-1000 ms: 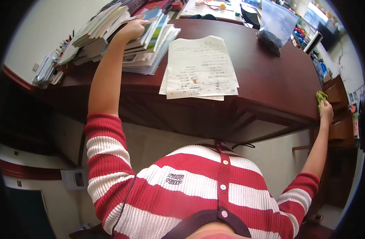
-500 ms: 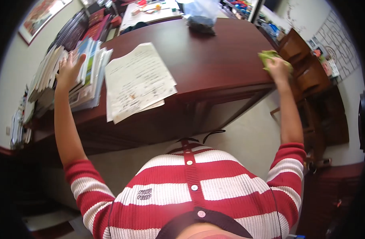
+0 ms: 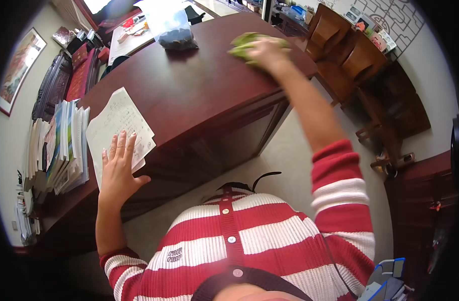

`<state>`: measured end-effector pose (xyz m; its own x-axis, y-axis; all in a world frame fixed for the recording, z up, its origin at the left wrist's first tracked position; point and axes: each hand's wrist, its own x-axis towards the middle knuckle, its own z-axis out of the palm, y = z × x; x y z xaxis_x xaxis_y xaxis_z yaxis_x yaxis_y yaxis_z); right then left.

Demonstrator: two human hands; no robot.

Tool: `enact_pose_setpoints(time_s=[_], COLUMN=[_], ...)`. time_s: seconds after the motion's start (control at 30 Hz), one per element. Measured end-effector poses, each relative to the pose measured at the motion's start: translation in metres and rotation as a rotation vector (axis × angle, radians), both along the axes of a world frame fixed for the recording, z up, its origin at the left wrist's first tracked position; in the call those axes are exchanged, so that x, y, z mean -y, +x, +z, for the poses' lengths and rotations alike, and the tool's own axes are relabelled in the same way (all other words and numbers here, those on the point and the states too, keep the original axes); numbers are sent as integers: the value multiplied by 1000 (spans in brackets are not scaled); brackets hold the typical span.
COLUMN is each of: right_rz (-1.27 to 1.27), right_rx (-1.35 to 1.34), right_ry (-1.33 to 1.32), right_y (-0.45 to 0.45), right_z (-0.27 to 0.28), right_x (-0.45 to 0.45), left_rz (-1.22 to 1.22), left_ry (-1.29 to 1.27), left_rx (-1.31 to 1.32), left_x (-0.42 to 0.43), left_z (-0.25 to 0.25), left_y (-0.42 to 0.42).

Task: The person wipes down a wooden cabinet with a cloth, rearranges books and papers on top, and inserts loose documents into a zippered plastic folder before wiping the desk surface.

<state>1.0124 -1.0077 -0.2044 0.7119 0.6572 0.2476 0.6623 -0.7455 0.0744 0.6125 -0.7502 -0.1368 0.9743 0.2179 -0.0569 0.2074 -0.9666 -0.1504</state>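
My right hand (image 3: 270,54) presses a green cloth (image 3: 243,46) onto the dark wooden desk (image 3: 209,85), near its far right end; the hand is a little blurred by motion. My left hand (image 3: 118,170) is open, fingers stretched out over the lower part of some handwritten sheets of paper (image 3: 120,113). Whether its fingertips touch the paper I cannot tell. The sheets lie at the desk's front edge and stick out past it. Beside them on the left stands a row of books and papers (image 3: 64,145).
A clear plastic bag with dark contents (image 3: 176,37) stands at the desk's far side. Wooden chairs (image 3: 339,55) stand off its right end. A white table (image 3: 126,37) with small items and a dark sofa with red cushions (image 3: 79,70) are farther back.
My left hand has moved from the books to over the papers. My right hand has carried the cloth from the desk's right edge farther back across its top. The view has turned right.
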Motion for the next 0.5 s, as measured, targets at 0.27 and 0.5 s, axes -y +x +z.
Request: enact_pose_setpoints(time_s=[0.27,0.5], right_rz=[-396,-162], right_rx=[-72,-66], right_ry=[298,290], right_y=[24,15], right_z=[2,11], right_x=[56,86], left_rz=[-87,646], left_ry=[-647,-656], left_rx=[728,739], left_x=[-24,-28], left_z=[14,-2], left_y=[224,395])
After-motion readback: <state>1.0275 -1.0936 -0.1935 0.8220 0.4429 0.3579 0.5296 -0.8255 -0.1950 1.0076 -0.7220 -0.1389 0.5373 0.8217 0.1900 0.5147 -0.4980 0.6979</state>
